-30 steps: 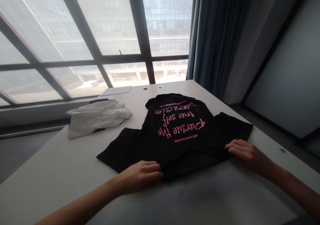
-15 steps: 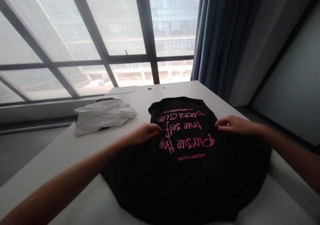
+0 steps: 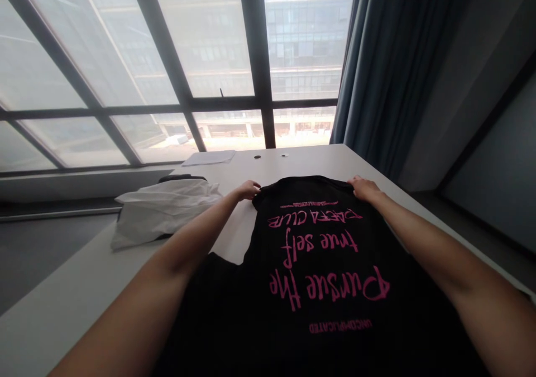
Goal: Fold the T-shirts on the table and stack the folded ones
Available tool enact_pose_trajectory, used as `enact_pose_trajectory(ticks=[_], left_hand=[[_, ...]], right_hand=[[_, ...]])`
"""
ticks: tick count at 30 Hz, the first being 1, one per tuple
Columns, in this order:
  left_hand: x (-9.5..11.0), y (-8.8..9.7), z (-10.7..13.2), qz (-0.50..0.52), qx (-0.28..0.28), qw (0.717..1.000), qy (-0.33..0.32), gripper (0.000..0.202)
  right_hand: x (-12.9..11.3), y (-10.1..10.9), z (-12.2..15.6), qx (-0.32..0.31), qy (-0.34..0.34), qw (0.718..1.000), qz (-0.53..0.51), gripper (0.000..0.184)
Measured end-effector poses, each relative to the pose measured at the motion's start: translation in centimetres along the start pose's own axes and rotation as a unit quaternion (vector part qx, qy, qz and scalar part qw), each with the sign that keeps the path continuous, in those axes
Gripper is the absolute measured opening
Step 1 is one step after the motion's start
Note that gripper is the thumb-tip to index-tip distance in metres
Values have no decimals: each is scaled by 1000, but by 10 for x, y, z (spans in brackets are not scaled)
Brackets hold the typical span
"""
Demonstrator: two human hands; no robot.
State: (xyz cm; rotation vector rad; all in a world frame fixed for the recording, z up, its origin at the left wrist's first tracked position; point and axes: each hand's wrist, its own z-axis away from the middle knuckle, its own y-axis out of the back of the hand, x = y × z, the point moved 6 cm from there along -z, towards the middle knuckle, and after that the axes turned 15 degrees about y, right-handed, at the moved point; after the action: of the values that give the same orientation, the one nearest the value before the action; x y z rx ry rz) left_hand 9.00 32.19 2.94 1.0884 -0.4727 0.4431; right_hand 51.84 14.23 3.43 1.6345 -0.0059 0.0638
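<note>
A black T-shirt (image 3: 318, 265) with pink lettering lies flat on the white table (image 3: 75, 299), its print upside down to me. Both my arms reach across it to its far edge. My left hand (image 3: 247, 190) is closed, pinching the far left corner of the shirt. My right hand (image 3: 363, 187) has its fingers curled over the far right corner. The near part of the shirt fills the bottom of the view.
A crumpled white garment (image 3: 161, 209) lies on the table to the left, over something dark. A sheet of paper (image 3: 209, 158) rests at the far edge near two small holes (image 3: 270, 156). Large windows (image 3: 167, 70) stand behind, and a blue curtain (image 3: 385, 70) hangs at the right.
Both hands slid from the shirt's near hem up along its sides to its far corners. My head moved forward and closer over the shirt.
</note>
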Motion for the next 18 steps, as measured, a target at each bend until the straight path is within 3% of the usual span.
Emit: enact_pose_trajectory(ticks=[4, 8, 12, 18], left_hand=[[3, 3, -14, -3, -86, 996, -2, 40], [6, 8, -18, -25, -113, 993, 2, 31], [20, 21, -21, -13, -75, 997, -18, 22], [42, 62, -28, 85, 34, 994, -54, 15]], right_hand=[[5, -14, -15, -9, 17, 1000, 2, 52], [12, -21, -26, 13, 9, 1000, -20, 41], [29, -16, -42, 73, -33, 994, -69, 29], [77, 10, -71, 212, -137, 953, -165, 38]])
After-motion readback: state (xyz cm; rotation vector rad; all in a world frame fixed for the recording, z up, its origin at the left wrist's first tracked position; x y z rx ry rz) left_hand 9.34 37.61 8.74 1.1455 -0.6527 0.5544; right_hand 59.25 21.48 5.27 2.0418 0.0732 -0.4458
